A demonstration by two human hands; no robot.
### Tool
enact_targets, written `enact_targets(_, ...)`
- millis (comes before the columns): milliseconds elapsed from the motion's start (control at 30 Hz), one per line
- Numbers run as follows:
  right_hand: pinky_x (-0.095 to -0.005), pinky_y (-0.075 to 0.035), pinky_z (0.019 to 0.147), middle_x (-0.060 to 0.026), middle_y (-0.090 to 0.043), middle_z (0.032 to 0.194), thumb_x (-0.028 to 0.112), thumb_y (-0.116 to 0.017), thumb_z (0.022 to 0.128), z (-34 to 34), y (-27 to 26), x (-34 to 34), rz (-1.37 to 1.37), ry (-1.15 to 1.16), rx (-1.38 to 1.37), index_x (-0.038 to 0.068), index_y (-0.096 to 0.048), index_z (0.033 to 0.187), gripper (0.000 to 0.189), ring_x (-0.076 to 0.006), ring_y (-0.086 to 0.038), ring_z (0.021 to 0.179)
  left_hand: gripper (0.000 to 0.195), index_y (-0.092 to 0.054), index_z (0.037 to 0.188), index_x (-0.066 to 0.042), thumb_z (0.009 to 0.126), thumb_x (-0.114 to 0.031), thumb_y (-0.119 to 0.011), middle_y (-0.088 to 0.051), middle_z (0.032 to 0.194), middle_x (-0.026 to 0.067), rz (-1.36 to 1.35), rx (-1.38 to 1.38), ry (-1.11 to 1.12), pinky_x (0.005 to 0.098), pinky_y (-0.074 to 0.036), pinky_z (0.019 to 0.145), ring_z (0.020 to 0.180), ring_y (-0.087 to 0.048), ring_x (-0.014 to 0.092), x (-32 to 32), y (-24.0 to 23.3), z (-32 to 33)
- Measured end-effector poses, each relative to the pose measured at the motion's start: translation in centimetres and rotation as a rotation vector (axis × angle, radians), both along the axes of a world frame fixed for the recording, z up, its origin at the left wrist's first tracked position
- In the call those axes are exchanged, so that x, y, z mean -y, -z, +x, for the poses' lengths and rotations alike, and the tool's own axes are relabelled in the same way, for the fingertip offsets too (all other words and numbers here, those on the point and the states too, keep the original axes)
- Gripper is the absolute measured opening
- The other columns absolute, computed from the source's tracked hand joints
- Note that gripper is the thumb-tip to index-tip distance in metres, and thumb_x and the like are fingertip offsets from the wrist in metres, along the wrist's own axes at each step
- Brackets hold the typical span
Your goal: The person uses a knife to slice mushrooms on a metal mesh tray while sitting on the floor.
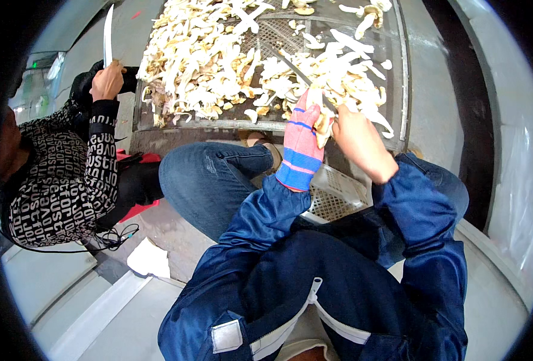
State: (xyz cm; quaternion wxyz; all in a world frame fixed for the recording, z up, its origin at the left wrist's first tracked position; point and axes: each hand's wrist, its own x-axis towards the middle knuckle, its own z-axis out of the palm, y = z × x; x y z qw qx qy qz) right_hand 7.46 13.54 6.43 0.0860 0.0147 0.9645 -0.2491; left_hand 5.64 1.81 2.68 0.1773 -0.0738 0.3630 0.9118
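Observation:
My left hand (301, 135), in a pink knitted glove with blue bands, grips a pale mushroom piece (322, 131) at the near side of a mesh drying tray (230, 124). Bare and close beside it, my right hand (360, 137) holds a knife (297, 72). Its long, narrow blade slants up and left over the tray, passing behind the mushroom piece. Beyond my hands lies a loose heap of cut mushroom strips (347, 67). A larger, denser pile of sliced mushrooms (194, 58) covers the tray's left part.
At the left, a co-worker's hand (107, 82) holds a knife (108, 34) upright beside the tray. A plastic crate (338, 189) stands on the floor between my knees. Black cable (113, 239) and white paper or cloth (149, 258) lie lower left.

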Motion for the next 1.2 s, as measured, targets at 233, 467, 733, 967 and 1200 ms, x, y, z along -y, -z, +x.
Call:
enact_targets(233,-0.0390,-0.049,0.048,-0.0226,-0.060,0.066,0.014,-0.049,0.080,-6.0,2.1,-2.5,-0.318,0.134,0.338,-0.007,-0.057,0.081,0.023,-0.0304,-0.062,0.055,0.048,-0.037,0.129,-0.001,0.084,-0.015,-0.046,-0.049,0.123,0.0159,0.154,0.085,0.093,0.0288,-0.051,0.070,0.110,-0.049,0.024,1.7,-1.1,-0.9)
enact_targets(467,-0.0203,-0.021,0.029,0.0075,-0.030,0.048,0.015,-0.048,0.086,-6.9,4.3,-4.5,-1.517,0.589,0.856,0.002,-0.051,0.086,0.012,-0.0032,-0.024,0.034,0.048,-0.040,0.128,-0.006,0.094,-0.040,-0.035,-0.048,0.125,0.0151,0.436,0.232,0.002,0.0313,-0.050,0.064,0.108,-0.050,0.024,4.5,0.1,-4.0)
enact_targets(733,-0.0349,-0.043,0.045,-0.0132,-0.052,0.054,0.018,-0.050,0.084,-2.1,2.3,-1.0,-0.409,0.025,-0.183,0.000,-0.051,0.084,0.018,-0.0235,-0.053,0.045,0.042,-0.051,0.111,-0.006,0.086,-0.040,-0.054,-0.057,0.086,0.0062,0.801,0.439,-0.024,0.0274,-0.042,0.058,0.072,-0.052,0.016,6.6,2.6,-5.7)
enact_targets(967,-0.0451,-0.046,0.057,-0.0195,-0.057,0.067,0.009,-0.058,0.075,5.7,-1.7,0.6,-0.223,-0.275,-0.005,0.003,-0.044,0.091,0.023,-0.0382,-0.058,0.065,0.036,-0.051,0.116,-0.018,0.089,-0.042,-0.049,-0.058,0.087,0.0030,0.433,0.256,-0.225,0.0257,-0.041,0.052,0.067,-0.052,0.014,6.6,1.1,-6.3)
enact_targets(1200,-0.0447,-0.046,0.055,-0.0196,-0.057,0.063,0.007,-0.059,0.075,8.3,-0.9,-1.1,-0.208,-0.226,0.033,0.001,-0.044,0.091,0.023,-0.0384,-0.058,0.062,0.040,-0.049,0.120,-0.015,0.090,-0.041,-0.046,-0.054,0.081,0.0002,0.513,0.159,-0.175,0.0245,-0.039,0.054,0.068,-0.045,0.012,7.1,0.1,-5.6)
